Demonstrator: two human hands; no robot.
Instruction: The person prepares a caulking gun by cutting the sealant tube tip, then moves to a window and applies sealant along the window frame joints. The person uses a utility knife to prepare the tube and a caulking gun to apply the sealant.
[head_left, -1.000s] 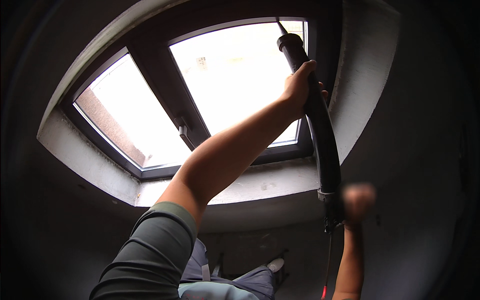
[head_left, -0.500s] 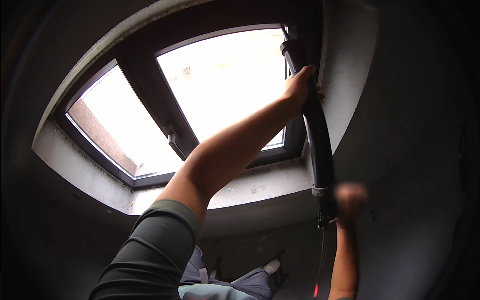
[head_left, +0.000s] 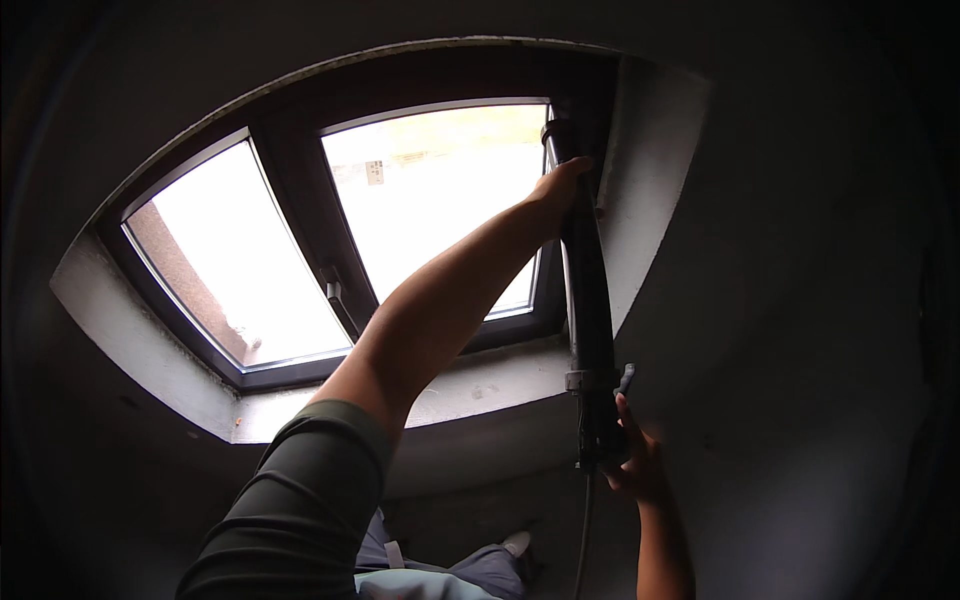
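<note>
A long dark caulking gun [head_left: 588, 310] stands nearly upright along the right side of the window, its nozzle end close to the frame's upper right corner. My left hand [head_left: 563, 190] is wrapped round the upper barrel, arm stretched up across the panes. At the gun's lower end, my right hand [head_left: 637, 465] is closed about the handle area, with one finger pointing up toward a small grey lever-like piece [head_left: 627, 378]. The barrel hides part of that grip. A thin rod [head_left: 585, 540] hangs from the gun's rear and runs out of the picture.
The dark-framed window [head_left: 290, 190] has two bright panes, a handle [head_left: 333, 288] on the middle post and a small label [head_left: 374, 172] on the glass. A pale, rough reveal [head_left: 655, 190] surrounds it. My legs and a light shoe [head_left: 517, 543] show below, in dim light.
The gun and both hands appear farther left, and the view has shifted. My right hand, blurred before, is now lower and clearer. The rod's red tip has left the picture.
</note>
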